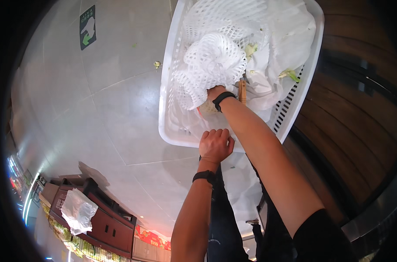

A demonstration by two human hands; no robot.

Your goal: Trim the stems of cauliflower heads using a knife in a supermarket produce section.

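A white plastic basket stands in front of me, with white foam netting and white plastic sheeting heaped in it. My left hand is curled over the basket's near rim. Deep inside the basket is my right hand, at the lower edge of the netting; its fingers are hidden, so its grip cannot be made out. Just right of that hand lies a wooden handle, its far end covered. Leaf scraps rest on the sheeting. A thin red strip shows left of my right wrist.
Grey floor tiles carry a green exit sign and a small vegetable scrap. Dark wooden boards border the basket's right side. At lower left stands a reddish-brown crate with a white plastic bag on it.
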